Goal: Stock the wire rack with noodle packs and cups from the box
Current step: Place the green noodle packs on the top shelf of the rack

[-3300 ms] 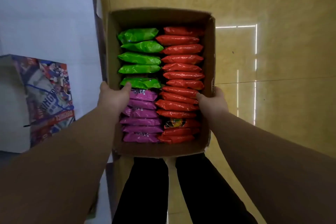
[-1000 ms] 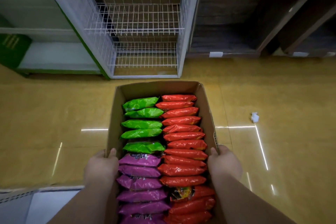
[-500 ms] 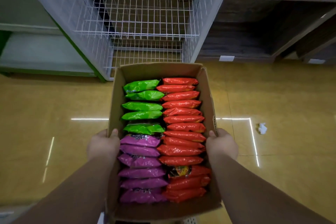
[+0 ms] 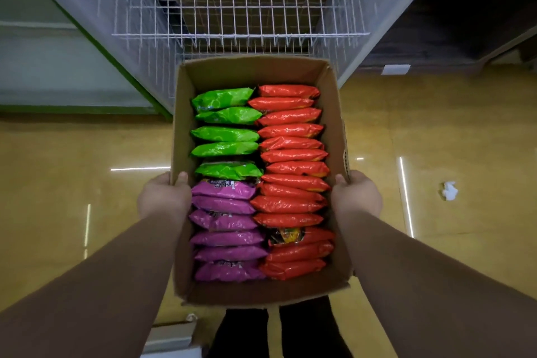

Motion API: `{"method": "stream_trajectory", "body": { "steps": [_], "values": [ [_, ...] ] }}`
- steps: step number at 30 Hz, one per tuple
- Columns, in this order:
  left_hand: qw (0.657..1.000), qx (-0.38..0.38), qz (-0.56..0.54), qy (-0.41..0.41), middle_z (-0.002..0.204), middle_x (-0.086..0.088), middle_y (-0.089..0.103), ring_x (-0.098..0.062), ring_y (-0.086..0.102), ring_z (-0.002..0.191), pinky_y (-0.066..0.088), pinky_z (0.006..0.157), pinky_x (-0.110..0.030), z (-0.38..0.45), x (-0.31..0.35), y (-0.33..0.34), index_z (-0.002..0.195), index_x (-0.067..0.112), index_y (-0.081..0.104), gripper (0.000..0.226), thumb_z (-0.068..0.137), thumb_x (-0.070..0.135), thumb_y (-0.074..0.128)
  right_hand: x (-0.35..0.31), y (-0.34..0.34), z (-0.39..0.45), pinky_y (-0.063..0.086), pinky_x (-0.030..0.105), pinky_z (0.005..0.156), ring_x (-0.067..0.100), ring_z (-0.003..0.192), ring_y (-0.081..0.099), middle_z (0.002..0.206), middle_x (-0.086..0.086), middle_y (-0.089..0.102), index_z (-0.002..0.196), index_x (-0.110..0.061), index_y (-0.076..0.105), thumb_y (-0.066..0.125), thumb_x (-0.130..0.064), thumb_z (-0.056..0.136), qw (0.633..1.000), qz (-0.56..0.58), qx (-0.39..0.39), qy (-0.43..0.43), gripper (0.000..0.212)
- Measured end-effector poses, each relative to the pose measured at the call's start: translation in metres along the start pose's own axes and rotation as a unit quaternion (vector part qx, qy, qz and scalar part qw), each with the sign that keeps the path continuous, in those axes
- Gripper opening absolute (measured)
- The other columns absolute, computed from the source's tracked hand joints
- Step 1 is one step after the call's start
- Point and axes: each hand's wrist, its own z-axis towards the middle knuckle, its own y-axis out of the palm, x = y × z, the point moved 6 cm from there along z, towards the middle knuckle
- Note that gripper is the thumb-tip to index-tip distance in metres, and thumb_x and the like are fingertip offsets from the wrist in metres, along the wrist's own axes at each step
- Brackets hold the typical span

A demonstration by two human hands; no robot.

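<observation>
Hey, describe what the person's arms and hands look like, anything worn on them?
Both hands are bare: the left hand and right hand show no gloves, rings or watch. The forearms show no cuff or sleeve edge anywhere in view, so they look bare too, though dim light makes that uncertain. Black trousers appear below.

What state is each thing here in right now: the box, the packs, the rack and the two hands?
Box: open-topped, held up in front of the rack.
Green packs: on edge, far left of box.
Purple packs: on edge, near left.
Red packs: a full right-hand row.
Wire rack: no stock visible on its shelves.
Left hand: grips box's left wall.
Right hand: grips box's right wall.
</observation>
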Motion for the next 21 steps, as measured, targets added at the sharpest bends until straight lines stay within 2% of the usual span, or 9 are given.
{"method": "stream_trajectory", "body": {
  "steps": [2, 4, 8, 11, 13, 16, 18, 21],
  "values": [
    [1.0, 0.006, -0.013, -0.013, 0.07, 0.005, 0.058, -0.029, 0.058, 0.072, 0.045, 0.076, -0.034, 0.011, -0.007, 0.005, 0.111, 0.02, 0.078, 0.023, 0.103, 0.036, 0.063, -0.006, 0.017, 0.009, 0.038, 0.028, 0.07, 0.022, 0.069, 0.051, 0.074, -0.005, 0.056, 0.097, -0.025, 0.063, 0.052, -0.031, 0.104, 1.0, 0.002, -0.005, 0.0, 0.015],
    [1.0, 0.017, -0.016, -0.014, 0.072, 0.002, 0.06, -0.031, 0.058, 0.075, 0.045, 0.076, -0.034, 0.019, -0.014, 0.013, 0.113, 0.017, 0.078, 0.025, 0.104, 0.034, 0.062, -0.011, 0.035, 0.02, 0.039, 0.029, 0.069, 0.022, 0.069, 0.05, 0.071, -0.008, 0.054, 0.093, -0.025, 0.061, 0.052, -0.03, 0.104, 1.0, -0.001, -0.01, -0.01, 0.015],
    [0.999, 0.027, -0.021, -0.016, 0.079, -0.002, 0.065, -0.033, 0.062, 0.08, 0.049, 0.077, -0.036, 0.042, -0.029, 0.039, 0.116, 0.018, 0.077, 0.028, 0.104, 0.038, 0.062, -0.009, 0.071, 0.046, 0.04, 0.029, 0.063, 0.023, 0.071, 0.056, 0.076, -0.004, 0.061, 0.093, -0.024, 0.064, 0.052, -0.03, 0.104, 1.0, -0.003, -0.015, -0.025, 0.017],
    [0.999, 0.032, -0.022, -0.012, 0.083, -0.007, 0.071, -0.037, 0.066, 0.084, 0.053, 0.078, -0.039, 0.058, -0.035, 0.065, 0.113, 0.018, 0.078, 0.028, 0.103, 0.039, 0.062, -0.002, 0.096, 0.071, 0.032, 0.023, 0.053, 0.011, 0.064, 0.052, 0.076, -0.006, 0.063, 0.092, -0.024, 0.063, 0.051, -0.029, 0.104, 1.0, 0.01, -0.017, -0.02, 0.018],
    [0.999, 0.039, -0.029, -0.008, 0.084, -0.008, 0.071, -0.037, 0.066, 0.084, 0.053, 0.079, -0.039, 0.066, -0.039, 0.079, 0.112, 0.018, 0.078, 0.028, 0.102, 0.04, 0.062, 0.004, 0.105, 0.085, 0.029, 0.021, 0.052, 0.007, 0.062, 0.049, 0.073, -0.008, 0.059, 0.093, -0.021, 0.064, 0.051, -0.028, 0.105, 1.0, 0.015, -0.006, -0.022, 0.019],
    [0.999, 0.036, -0.031, -0.008, 0.084, -0.009, 0.071, -0.037, 0.066, 0.084, 0.052, 0.078, -0.039, 0.069, -0.033, 0.084, 0.112, 0.018, 0.078, 0.028, 0.102, 0.039, 0.062, 0.008, 0.101, 0.089, 0.028, 0.025, 0.053, 0.009, 0.059, 0.044, 0.07, -0.01, 0.053, 0.093, -0.023, 0.06, 0.05, -0.028, 0.105, 0.999, 0.017, 0.012, -0.024, 0.016],
    [0.998, 0.056, -0.012, -0.024, 0.085, -0.01, 0.071, -0.04, 0.067, 0.087, 0.055, 0.081, -0.041, 0.091, -0.054, 0.121, 0.113, 0.017, 0.077, 0.03, 0.102, 0.04, 0.062, 0.027, 0.139, 0.115, 0.028, 0.025, 0.053, 0.011, 0.059, 0.044, 0.069, -0.008, 0.053, 0.094, -0.022, 0.059, 0.05, -0.028, 0.105, 0.999, 0.006, 0.011, -0.032, 0.015],
    [0.998, 0.061, -0.015, -0.022, 0.091, -0.014, 0.072, -0.041, 0.067, 0.092, 0.053, 0.082, -0.041, 0.091, -0.055, 0.121, 0.114, 0.017, 0.077, 0.031, 0.103, 0.041, 0.06, 0.023, 0.144, 0.106, 0.036, 0.029, 0.061, 0.028, 0.067, 0.052, 0.073, -0.002, 0.057, 0.099, -0.022, 0.06, 0.051, -0.031, 0.104, 0.998, -0.003, 0.023, -0.062, 0.013]
  ]
}}
